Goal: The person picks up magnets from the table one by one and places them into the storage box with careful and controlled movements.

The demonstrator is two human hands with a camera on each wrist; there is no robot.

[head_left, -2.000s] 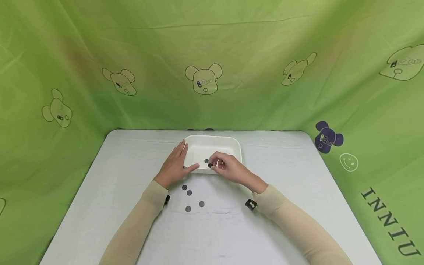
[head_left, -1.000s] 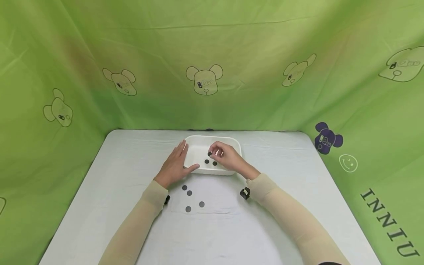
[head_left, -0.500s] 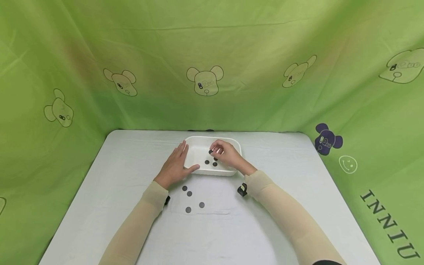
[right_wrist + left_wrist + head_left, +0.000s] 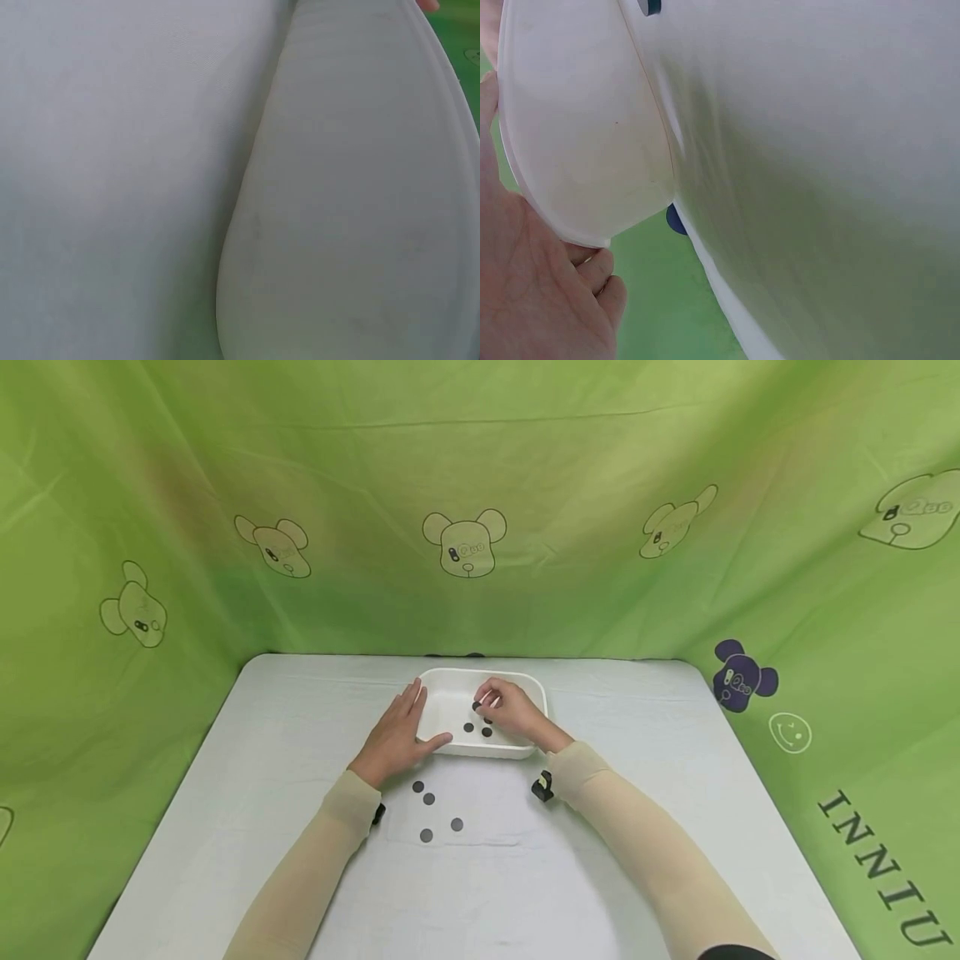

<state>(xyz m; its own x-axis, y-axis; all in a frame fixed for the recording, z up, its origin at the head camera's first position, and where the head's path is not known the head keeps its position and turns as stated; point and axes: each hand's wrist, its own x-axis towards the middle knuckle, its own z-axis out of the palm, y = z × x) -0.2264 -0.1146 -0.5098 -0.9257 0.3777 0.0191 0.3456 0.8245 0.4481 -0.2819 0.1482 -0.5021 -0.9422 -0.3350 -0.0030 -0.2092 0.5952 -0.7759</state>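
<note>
A white rectangular tray (image 4: 480, 751) stands toward the back of the table. My left hand (image 4: 393, 743) rests along its left side with fingers straight, and the thumb touches the front rim. In the left wrist view this hand (image 4: 540, 285) lies against the tray's outer wall (image 4: 592, 142). Over the tray, my right hand (image 4: 517, 710) pinches a small black disc (image 4: 476, 706) between thumb and fingers. Beneath it lie a black disc (image 4: 468, 727), another disc (image 4: 487, 732) and a third disc (image 4: 488, 721), partly covered by the hand.
Several more dark discs (image 4: 429, 799) lie loose on the white tabletop (image 4: 525, 893) in front of the tray. A black wrist device (image 4: 543, 786) hangs under the right cuff. Green printed cloth (image 4: 465, 610) encloses the table's back and sides.
Over two seconds my right hand has shifted from the tray's front edge farther inside. More discs now lie in the tray under it. The left hand and the table discs have stayed put.
</note>
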